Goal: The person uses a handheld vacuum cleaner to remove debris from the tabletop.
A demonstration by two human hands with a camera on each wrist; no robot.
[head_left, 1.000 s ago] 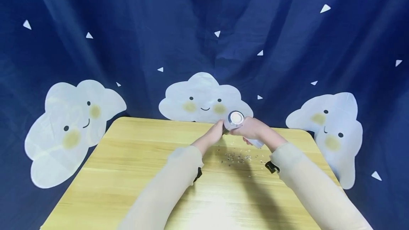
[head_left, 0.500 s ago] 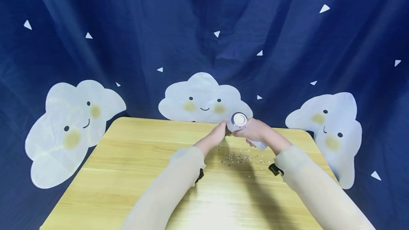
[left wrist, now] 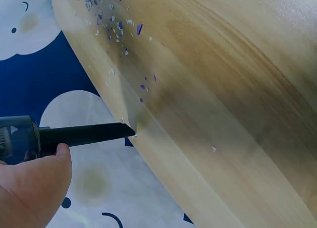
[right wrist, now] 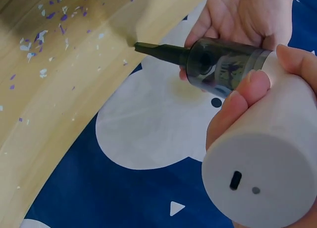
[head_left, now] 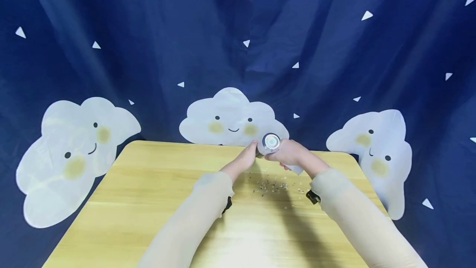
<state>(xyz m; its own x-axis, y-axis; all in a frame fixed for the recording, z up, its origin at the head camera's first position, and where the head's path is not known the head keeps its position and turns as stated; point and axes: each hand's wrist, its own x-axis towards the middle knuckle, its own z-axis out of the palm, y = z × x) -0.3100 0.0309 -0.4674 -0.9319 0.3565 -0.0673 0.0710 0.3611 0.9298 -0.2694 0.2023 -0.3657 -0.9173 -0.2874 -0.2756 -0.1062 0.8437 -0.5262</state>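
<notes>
A white handheld vacuum (head_left: 272, 141) with a round vent is held over the far part of the table. My right hand (head_left: 296, 153) grips its white body, with fingers wrapped around it in the right wrist view. My left hand (head_left: 244, 158) holds the front end, around the clear dark dust cup (right wrist: 218, 64) and the base of the nozzle. The narrow black nozzle (left wrist: 89, 134) points down, its slanted tip right at the table's far edge. Small purple and white paper scraps (head_left: 273, 186) lie scattered on the wood nearer to me.
The light wood table (head_left: 141, 193) has rounded far corners. Behind it hangs a dark blue curtain (head_left: 160, 36) printed with white clouds and triangles. Black straps (head_left: 313, 196) sit at the wrists below the beige sleeves (head_left: 357, 210).
The vacuum and both hands have shifted slightly right, then back left, still over the far edge. The head view has tilted a little. Both hands keep their hold.
</notes>
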